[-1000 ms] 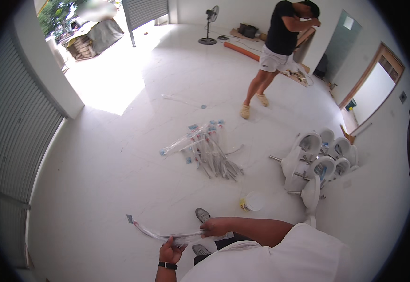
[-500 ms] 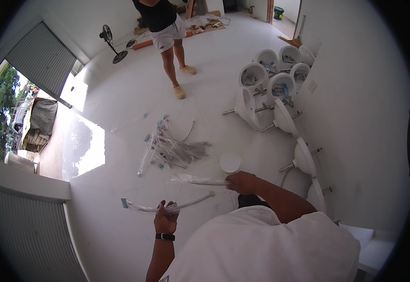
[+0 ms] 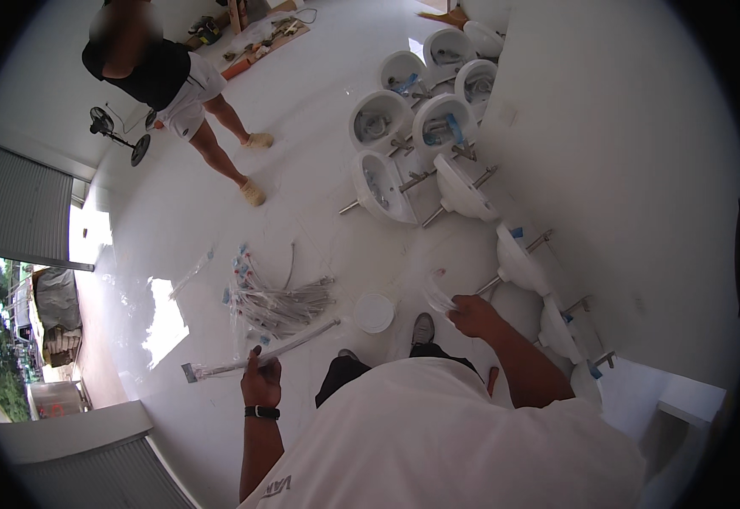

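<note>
My left hand (image 3: 261, 383) is closed round the middle of a braided flexible hose (image 3: 306, 337). Its left end sits in a clear plastic sleeve, and its bare metal end points up and right. In my right hand (image 3: 476, 318), the fingers grip a second flexible hose (image 3: 438, 291) in clear plastic, its far end curving up and away. The two hoses are well apart. On the floor ahead of my left hand lies a pile of similar hoses (image 3: 281, 304), many in clear plastic. A round white tub (image 3: 374, 312) stands between my hands, just beyond my feet.
Several white washbasins (image 3: 382, 188) with metal fittings stand on the floor along the right wall. A person (image 3: 175, 89) stands at the upper left, near a black fan (image 3: 120, 136). Beyond them lie tools on a board. A roller shutter (image 3: 22, 204) hangs over the left opening.
My view has turned and shifted to the right. My right hand has swung away from the left with its hose, which now points more forward. The left hand keeps its hose.
</note>
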Demonstrator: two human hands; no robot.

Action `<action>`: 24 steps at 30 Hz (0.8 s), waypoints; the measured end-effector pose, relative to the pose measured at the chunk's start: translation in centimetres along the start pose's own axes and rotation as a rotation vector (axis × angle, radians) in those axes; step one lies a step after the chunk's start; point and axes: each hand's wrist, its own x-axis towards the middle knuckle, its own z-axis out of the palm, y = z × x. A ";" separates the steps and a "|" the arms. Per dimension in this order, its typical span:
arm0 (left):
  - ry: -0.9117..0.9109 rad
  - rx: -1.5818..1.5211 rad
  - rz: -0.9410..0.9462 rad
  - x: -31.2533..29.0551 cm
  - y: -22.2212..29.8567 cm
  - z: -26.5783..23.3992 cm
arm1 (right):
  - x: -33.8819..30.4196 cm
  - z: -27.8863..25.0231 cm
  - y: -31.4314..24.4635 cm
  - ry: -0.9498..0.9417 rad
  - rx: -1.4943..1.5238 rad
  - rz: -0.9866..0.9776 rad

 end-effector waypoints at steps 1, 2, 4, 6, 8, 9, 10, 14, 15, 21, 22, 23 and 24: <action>0.000 0.007 0.007 1.1 0.3 1.7 | 0.7 -0.6 0.1 0.022 0.011 0.005; -0.022 0.036 0.015 2.3 0.6 3.5 | 1.3 -1.2 0.1 0.031 0.018 0.025; -0.027 0.050 -0.009 5.1 1.1 6.9 | 2.8 -2.3 -0.3 0.044 0.066 0.036; -0.065 0.069 -0.031 8.4 1.4 10.2 | 4.3 -3.3 -0.8 0.065 0.129 0.069; -0.121 0.100 -0.052 12.2 2.1 12.9 | 5.9 -3.9 -1.3 0.090 0.230 0.105; -0.138 0.090 -0.071 14.5 2.4 14.3 | 6.9 -4.2 -1.6 0.122 0.240 0.095; -0.152 0.085 -0.086 17.0 2.7 15.7 | 8.0 -4.4 -1.8 0.146 0.259 0.086; -0.144 0.099 -0.146 28.8 2.7 20.9 | 13.1 -4.7 -3.6 0.216 0.228 0.050; -0.139 0.119 -0.192 32.1 2.5 22.4 | 14.4 -4.6 -4.5 0.217 0.252 0.079; -0.051 0.202 -0.381 46.8 0.2 28.2 | 21.3 -5.2 -11.2 0.135 0.393 0.289; -0.053 0.217 -0.385 48.1 0.1 28.5 | 22.5 -5.3 -12.3 0.155 0.368 0.276; -0.034 0.242 -0.374 49.2 -0.1 28.8 | 23.8 -5.5 -13.2 0.168 0.345 0.265; -0.016 0.241 -0.384 50.1 -0.2 29.1 | 24.8 -5.8 -13.7 0.148 0.385 0.280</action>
